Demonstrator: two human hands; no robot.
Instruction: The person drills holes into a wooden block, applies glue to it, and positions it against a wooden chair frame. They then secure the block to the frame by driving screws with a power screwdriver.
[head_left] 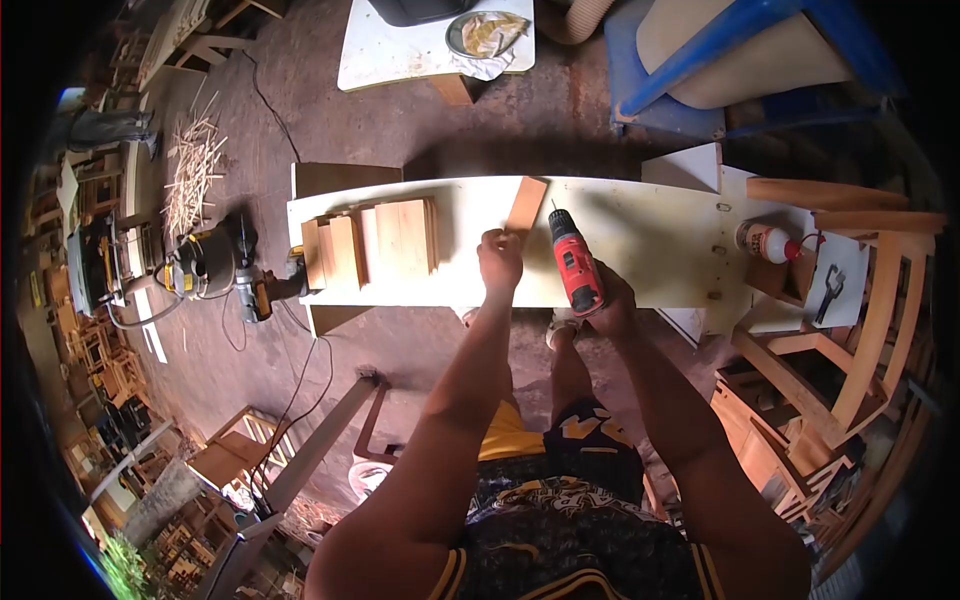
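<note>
In the head view, my left hand [499,261] is closed on the near end of a small flat wooden block [525,203] over the pale bench board [480,287]. The block's far end points up and slightly right. My right hand [613,303] wraps around the handle of a red and black cordless drill [575,262]. Its chuck and thin bit point away from me, to the right of the block and apart from it. On the left part of the board stand several wooden boards [402,238] grouped close together.
A glue bottle [767,242] and an adjustable wrench [830,292] lie at the bench's right, beside wooden chair frames [868,330]. Another drill [252,290] is left of the bench. Thin sticks [197,165] litter the floor. Beyond stands a white table [400,62] with a bowl [488,36].
</note>
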